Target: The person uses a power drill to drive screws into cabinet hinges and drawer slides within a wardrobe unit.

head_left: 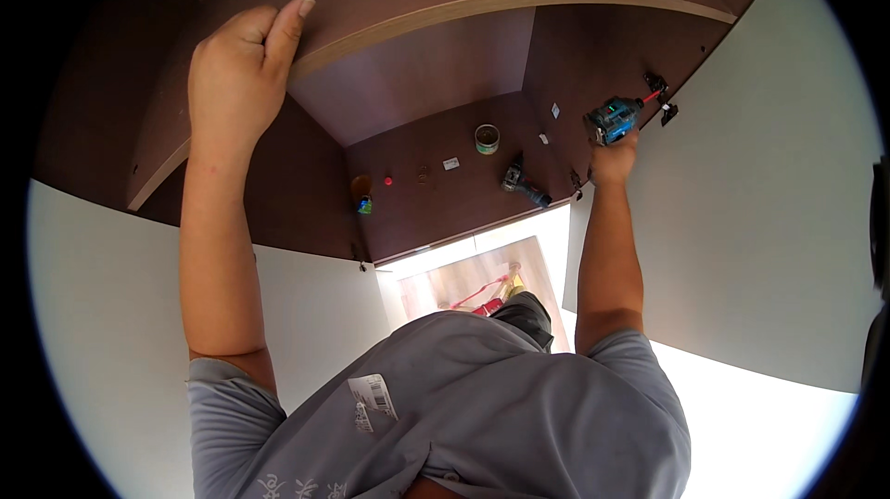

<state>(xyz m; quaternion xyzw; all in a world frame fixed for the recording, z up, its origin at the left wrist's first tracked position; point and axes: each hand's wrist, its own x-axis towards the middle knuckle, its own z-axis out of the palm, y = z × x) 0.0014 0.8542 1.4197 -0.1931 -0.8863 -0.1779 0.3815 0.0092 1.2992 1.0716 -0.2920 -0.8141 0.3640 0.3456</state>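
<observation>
My left hand (243,63) is closed round the front edge of a brown cabinet shelf (436,10), thumb lying on the board and the other fingers mostly hidden. On the right, my right hand (616,161) grips a blue and black cordless driver (612,121). The driver's red bit points at a dark hinge (655,85) on the cabinet's side wall, by the edge of the pale right door (760,193). Whether the bit touches a screw is too small to tell.
On the lower board lie a second cordless drill (525,186), a round tin (487,138), a small white packet (451,164), a red cap (389,181) and a green-blue item (364,205). A pale left door (120,286) stands open. Below shows a red and yellow ladder (496,295).
</observation>
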